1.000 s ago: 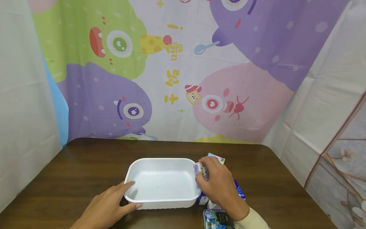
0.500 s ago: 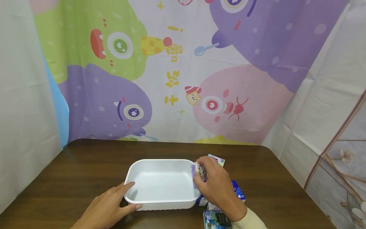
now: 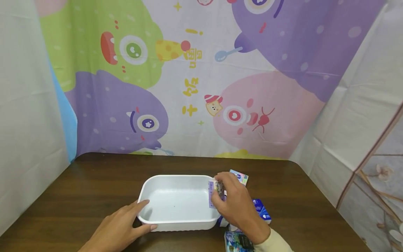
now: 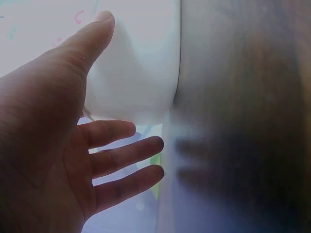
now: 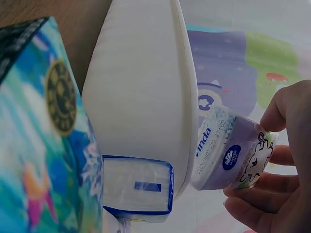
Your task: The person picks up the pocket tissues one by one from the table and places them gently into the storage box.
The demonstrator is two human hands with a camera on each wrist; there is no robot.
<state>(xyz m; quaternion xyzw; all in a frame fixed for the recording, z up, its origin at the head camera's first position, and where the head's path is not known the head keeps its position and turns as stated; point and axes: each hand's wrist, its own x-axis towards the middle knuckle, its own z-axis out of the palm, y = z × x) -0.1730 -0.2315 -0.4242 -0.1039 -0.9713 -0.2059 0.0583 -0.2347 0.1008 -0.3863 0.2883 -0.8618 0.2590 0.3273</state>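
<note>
My right hand (image 3: 234, 201) pinches a small purple-and-white Vinda tissue pack (image 5: 233, 153) between thumb and fingers, holding it over the right rim of a white plastic basin (image 3: 179, 221). The pack stands on edge, and its printed cartoon face (image 3: 219, 187) shows in the head view. My left hand (image 3: 118, 225) rests at the basin's near left corner, its index fingertip over the left rim and its thumb against the front rim. In the left wrist view, the thumb (image 4: 99, 34) lies on the basin's outer wall, and several fingers (image 4: 126, 150) stretch out nearly straight.
Beside the basin's right side lie several tissue packs: a blue one (image 3: 261, 211), a floral blue-green one (image 3: 236, 242) nearest me and a pale-blue and pink one (image 3: 240, 177) farther back. A dark wooden table (image 3: 78, 199) carries everything, with a cartoon cloth (image 3: 201, 140) hanging behind.
My right hand has moved slightly left with the tissue pack, bringing it farther over the basin's right rim. My left hand and the basin have stayed in place.
</note>
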